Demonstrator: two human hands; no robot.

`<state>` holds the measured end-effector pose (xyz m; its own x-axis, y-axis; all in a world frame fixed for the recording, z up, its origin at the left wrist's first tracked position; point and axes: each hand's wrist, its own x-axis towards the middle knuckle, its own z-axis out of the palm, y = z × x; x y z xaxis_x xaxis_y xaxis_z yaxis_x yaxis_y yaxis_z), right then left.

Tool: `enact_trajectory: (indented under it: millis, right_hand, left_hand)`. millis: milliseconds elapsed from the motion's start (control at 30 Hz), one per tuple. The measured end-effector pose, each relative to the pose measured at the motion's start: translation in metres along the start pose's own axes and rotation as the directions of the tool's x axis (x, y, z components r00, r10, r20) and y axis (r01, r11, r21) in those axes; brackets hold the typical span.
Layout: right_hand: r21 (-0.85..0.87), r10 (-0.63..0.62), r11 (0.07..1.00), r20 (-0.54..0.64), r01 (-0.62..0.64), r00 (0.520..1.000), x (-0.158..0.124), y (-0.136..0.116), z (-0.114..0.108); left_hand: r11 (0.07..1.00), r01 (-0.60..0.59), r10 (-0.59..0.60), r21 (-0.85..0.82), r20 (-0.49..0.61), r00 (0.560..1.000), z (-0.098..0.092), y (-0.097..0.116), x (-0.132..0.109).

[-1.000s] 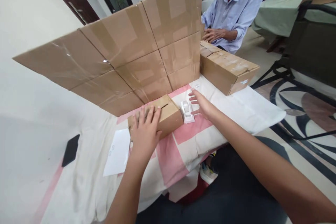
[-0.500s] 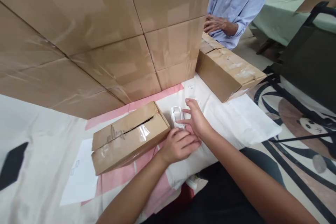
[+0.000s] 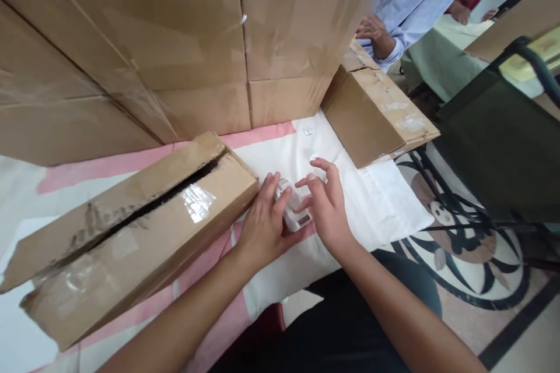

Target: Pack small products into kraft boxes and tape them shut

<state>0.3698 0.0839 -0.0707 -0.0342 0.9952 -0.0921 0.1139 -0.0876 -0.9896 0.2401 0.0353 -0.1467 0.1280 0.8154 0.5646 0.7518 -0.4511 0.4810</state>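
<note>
A small white plastic device with a rounded, pale casing rests on the cloth between my hands. I cannot tell its exact kind. My left hand grips its left side, the fingers along the edge and the thumb over the top. On the other side, my right hand hovers at the device's right edge with its fingers apart and bent. A long cardboard box with a gap between its taped flaps lies just left of my left hand.
A tall wall of taped cartons stands behind. Another cardboard box sits at the right, with a co-worker's hands at its far end. A small clear scrap lies on the white cloth. A dark chair is further right.
My left hand has gone from below the device to its left side and taken hold of it. The device has turned. My view has shifted, with the long box now appearing larger.
</note>
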Motion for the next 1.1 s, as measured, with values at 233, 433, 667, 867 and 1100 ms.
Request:
enact_trajectory:
  millis: [233, 433, 667, 867, 1100]
  right_hand:
    - [-0.047, -0.014, 0.999, 0.027, 0.015, 1.0, -0.01, -0.005, -0.021]
    - [-0.075, -0.058, 0.995, 0.051, 0.062, 0.997, -0.02, -0.008, -0.03]
    - [-0.064, -0.158, 0.985, 0.049, 0.161, 0.986, -0.035, 0.016, -0.025]
    - [0.019, -0.229, 0.973, 0.005, 0.229, 0.973, -0.04, 0.024, -0.028]
    - [-0.033, -0.193, 0.98, 0.046, 0.194, 0.98, -0.033, 0.009, -0.026]
  left_hand:
    - [0.99, 0.139, -0.138, -0.024, 0.031, 0.99, 0.002, 0.002, -0.001]
    - [0.996, 0.037, -0.026, -0.08, 0.134, 0.991, -0.003, -0.003, -0.001]
    - [0.996, -0.005, 0.022, -0.084, 0.209, 0.978, 0.0, -0.003, 0.0]
    - [0.996, -0.027, 0.042, -0.086, 0.178, 0.983, 0.006, -0.004, 0.001]
    - [0.997, 0.001, 0.012, -0.081, 0.161, 0.987, 0.006, -0.001, 0.001]
